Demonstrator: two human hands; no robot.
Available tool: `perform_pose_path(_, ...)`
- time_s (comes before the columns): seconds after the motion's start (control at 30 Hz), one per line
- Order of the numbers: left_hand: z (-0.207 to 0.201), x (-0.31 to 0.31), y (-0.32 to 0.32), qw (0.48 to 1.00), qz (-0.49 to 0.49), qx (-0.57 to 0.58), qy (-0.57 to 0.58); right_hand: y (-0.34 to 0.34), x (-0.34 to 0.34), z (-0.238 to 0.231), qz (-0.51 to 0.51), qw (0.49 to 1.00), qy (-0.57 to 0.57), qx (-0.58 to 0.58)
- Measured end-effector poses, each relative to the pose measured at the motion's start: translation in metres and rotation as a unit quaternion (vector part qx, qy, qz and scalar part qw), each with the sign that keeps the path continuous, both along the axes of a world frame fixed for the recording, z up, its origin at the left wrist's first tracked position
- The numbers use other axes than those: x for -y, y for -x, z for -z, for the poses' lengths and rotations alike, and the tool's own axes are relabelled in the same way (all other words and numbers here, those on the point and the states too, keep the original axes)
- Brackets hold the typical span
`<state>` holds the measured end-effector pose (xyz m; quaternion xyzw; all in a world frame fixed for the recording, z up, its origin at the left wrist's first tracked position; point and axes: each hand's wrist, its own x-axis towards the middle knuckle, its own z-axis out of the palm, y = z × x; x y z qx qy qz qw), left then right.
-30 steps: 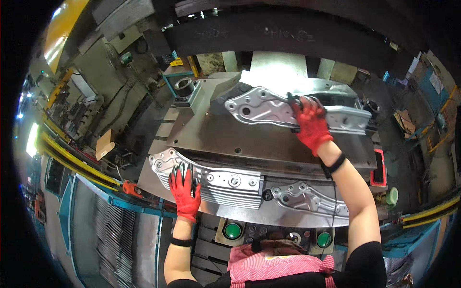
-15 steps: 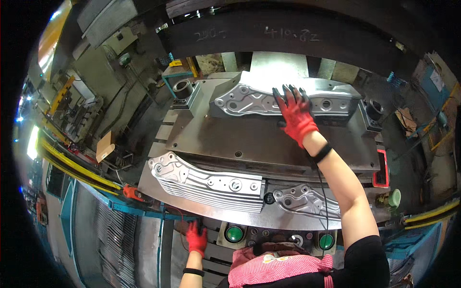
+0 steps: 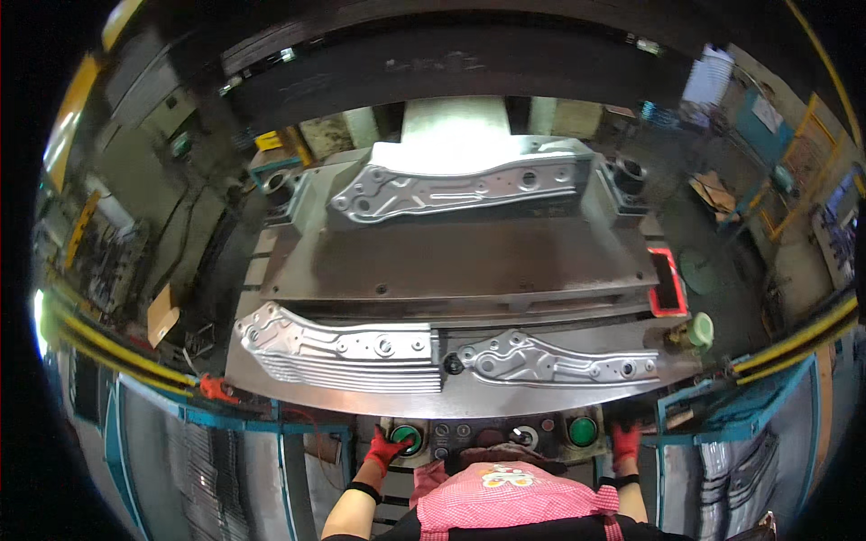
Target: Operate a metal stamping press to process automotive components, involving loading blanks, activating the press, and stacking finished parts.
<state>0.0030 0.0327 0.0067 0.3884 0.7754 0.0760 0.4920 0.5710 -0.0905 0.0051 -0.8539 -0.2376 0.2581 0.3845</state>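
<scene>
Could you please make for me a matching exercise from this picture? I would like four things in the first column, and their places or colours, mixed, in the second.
Column one
1. Left grip
2. Stacked metal parts
3. Red-framed object
4. Apron

Column two
A. Pink and checked
B. By the right end of the thick metal block
C. At the left green button
D. On the left of the front metal ledge

Pairs: 1-C, 2-D, 3-B, 4-A
</scene>
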Motion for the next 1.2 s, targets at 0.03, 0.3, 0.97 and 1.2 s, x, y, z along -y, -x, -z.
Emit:
perform_pose_path(0.03, 0.022, 0.003, 0.01, 1.0, -0.025, 0.013, -0.005, -0.003, 0.004, 0.044, -0.048, 0.992, 0.02, -0.112)
perform_pose_path(0.3, 0.057, 0.012, 0.019, 0.996, -0.049, 0.003, -0.07, 0.035, -0.012, 0.046, -0.104, 0.985, 0.131, -0.036)
perform_pose_path(0.97, 0.05, 0.015, 0.02, 0.993, -0.067, 0.001, -0.092, 0.055, -0.022, 0.005, -0.112, 0.984, 0.141, 0.005)
perform_pose_path(1.2, 0.043, 0.012, 0.018, 0.99, -0.079, 0.055, -0.099, 0.044, -0.022, 0.026, -0.108, 0.987, 0.119, -0.015)
